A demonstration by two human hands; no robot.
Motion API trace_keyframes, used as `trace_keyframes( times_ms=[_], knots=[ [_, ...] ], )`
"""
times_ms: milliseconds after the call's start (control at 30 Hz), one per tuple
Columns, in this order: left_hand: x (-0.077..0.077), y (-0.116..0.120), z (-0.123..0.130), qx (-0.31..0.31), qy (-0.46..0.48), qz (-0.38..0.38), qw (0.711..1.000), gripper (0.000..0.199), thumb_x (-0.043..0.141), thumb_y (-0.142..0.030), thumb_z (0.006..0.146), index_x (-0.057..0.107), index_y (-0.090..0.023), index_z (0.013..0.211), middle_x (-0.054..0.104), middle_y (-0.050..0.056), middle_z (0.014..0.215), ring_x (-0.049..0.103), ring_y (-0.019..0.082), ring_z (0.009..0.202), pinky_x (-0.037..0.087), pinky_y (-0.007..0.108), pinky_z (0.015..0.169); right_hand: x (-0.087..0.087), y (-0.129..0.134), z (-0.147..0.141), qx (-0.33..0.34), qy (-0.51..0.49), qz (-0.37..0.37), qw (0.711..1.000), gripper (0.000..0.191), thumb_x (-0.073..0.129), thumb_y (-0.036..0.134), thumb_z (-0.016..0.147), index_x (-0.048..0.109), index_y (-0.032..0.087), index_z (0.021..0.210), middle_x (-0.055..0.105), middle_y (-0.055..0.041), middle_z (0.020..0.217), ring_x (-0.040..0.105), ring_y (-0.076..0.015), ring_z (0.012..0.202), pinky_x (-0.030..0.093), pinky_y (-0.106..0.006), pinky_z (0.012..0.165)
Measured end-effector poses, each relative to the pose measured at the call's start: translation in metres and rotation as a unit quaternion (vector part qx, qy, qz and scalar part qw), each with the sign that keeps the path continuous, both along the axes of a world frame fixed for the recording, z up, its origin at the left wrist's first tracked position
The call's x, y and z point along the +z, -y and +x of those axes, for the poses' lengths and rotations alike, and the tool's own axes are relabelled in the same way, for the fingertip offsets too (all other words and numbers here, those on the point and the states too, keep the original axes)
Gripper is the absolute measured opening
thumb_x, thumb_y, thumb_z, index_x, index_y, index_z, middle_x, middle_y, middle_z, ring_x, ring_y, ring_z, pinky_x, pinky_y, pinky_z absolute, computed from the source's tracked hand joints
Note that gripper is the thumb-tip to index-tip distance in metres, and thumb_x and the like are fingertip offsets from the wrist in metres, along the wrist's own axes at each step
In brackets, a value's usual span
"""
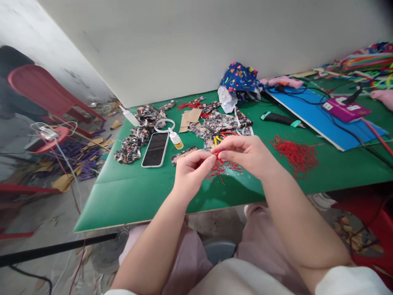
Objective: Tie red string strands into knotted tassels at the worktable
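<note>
My left hand (pixel 194 169) and my right hand (pixel 245 155) meet over the green table (pixel 129 196), fingertips close together. Each hand is closed in a pinch on red string, a bit of which shows between the fingertips. Loose red strings (pixel 222 169) hang or lie just below them. A larger tangle of red string (pixel 296 155) rests to the right of my right hand. Beyond my hands lie floral fabric pieces (pixel 221 123) and pliers with yellow and red handles (pixel 217 139), partly hidden by my right hand.
Left of my hands are a phone (pixel 155 150), a small glue bottle (pixel 176 139), a white ring (pixel 165 125) and brown card pieces (pixel 190 119). A cutter (pixel 281 119), blue board (pixel 325 119) and purple device (pixel 346 109) lie at the right. A red chair (pixel 46 88) stands at the left.
</note>
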State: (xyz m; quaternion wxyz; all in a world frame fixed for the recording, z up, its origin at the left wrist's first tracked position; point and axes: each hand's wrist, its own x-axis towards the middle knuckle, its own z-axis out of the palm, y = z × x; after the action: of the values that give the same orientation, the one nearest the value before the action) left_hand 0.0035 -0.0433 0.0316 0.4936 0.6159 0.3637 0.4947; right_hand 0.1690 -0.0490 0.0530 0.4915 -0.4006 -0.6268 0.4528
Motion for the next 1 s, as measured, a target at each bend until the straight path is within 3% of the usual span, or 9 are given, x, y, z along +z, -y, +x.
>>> trace_keyframes(
  times_ms=[567, 833, 1000],
  knots=[
    [0.0005, 0.0, 0.0006, 0.001, 0.013, -0.027, 1.0, 0.023, 0.066, -0.041, 0.073, 0.069, -0.018, 0.068, 0.057, -0.001, 0.058, 0.04, 0.006, 0.046, 0.031, 0.021, 0.043, -0.0019, 0.0005, -0.0067, 0.008, -0.029, -0.01, 1.0, 0.012, 0.066, 0.029, 0.074, 0.06, 0.018, 0.073, 0.061, 0.0033, 0.067, 0.053, -0.0069, 0.058, 0.042, -0.02, 0.052],
    [-0.0014, -0.0004, 0.0007, 0.026, 0.019, -0.003, 0.999, 0.021, 0.066, -0.037, 0.074, 0.066, -0.018, 0.065, 0.053, -0.002, 0.055, 0.039, 0.006, 0.047, 0.031, 0.021, 0.044, -0.0023, -0.0022, -0.0045, -0.053, -0.073, -0.015, 0.996, 0.016, 0.065, 0.036, 0.075, 0.068, 0.021, 0.08, 0.067, 0.0014, 0.075, 0.061, -0.0094, 0.069, 0.049, -0.023, 0.066],
    [-0.0003, -0.0002, 0.0005, 0.003, 0.03, 0.0, 1.0, 0.017, 0.066, -0.034, 0.075, 0.067, -0.019, 0.067, 0.055, -0.002, 0.057, 0.04, 0.006, 0.048, 0.032, 0.02, 0.046, 0.0005, -0.0004, -0.0017, -0.001, -0.039, -0.01, 0.999, 0.014, 0.066, 0.034, 0.075, 0.072, 0.023, 0.083, 0.071, 0.0013, 0.08, 0.064, -0.0106, 0.074, 0.05, -0.022, 0.067]
  ],
)
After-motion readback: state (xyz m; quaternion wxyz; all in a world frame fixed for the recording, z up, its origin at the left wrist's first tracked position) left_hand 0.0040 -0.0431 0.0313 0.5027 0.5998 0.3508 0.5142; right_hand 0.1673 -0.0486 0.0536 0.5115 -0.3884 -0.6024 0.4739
